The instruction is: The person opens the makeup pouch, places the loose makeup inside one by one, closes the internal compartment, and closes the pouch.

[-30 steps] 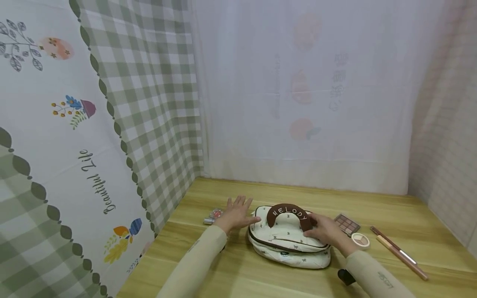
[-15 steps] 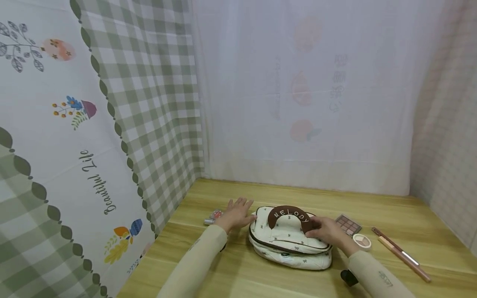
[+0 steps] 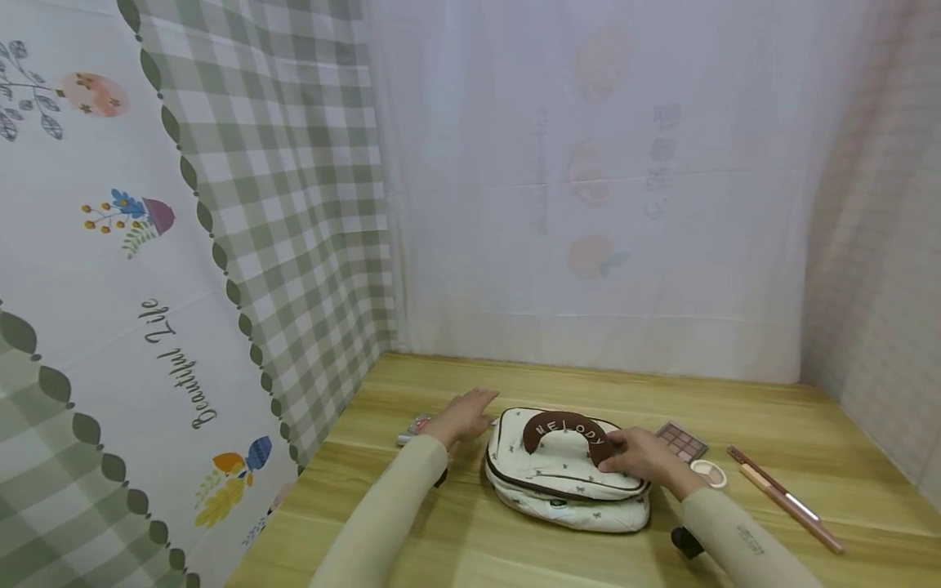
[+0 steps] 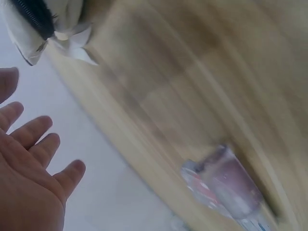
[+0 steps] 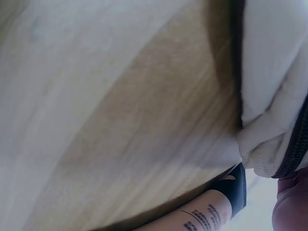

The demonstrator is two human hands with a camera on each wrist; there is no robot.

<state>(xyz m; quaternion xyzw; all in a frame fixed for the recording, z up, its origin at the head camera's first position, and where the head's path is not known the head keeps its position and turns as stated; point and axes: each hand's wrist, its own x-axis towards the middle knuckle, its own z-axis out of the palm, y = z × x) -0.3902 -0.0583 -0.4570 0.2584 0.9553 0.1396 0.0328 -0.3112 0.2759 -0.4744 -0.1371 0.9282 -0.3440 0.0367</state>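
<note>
A white cosmetic bag point(image 3: 566, 510) with small bow prints, dark zipper trim and a brown handle point(image 3: 531, 434) lettered "MELODY" stands on the wooden table. My right hand point(image 3: 650, 459) pinches the handle's right end, thumb in front; in the right wrist view only a fingertip point(image 5: 291, 209) shows below the bag's zipper point(image 5: 297, 144). Left of the bag, my left hand point(image 3: 463, 415) is raised with its fingers extended, holding nothing. The left wrist view shows those fingers point(image 4: 43, 149) apart from the bag's corner point(image 4: 24, 36).
Beside the left forearm lie small clear-and-pink items, including a pinkish container point(image 4: 236, 185). To the right are an eyeshadow palette point(image 3: 681, 442), a round white compact point(image 3: 709, 474) and slim brown sticks point(image 3: 790, 506). A beige tube point(image 5: 202, 211) with a black cap lies near the bag.
My left hand has turned, its fingers closer together and its thumb away from the bag's left side. The right hand keeps its hold on the handle, and the bag stays in place.
</note>
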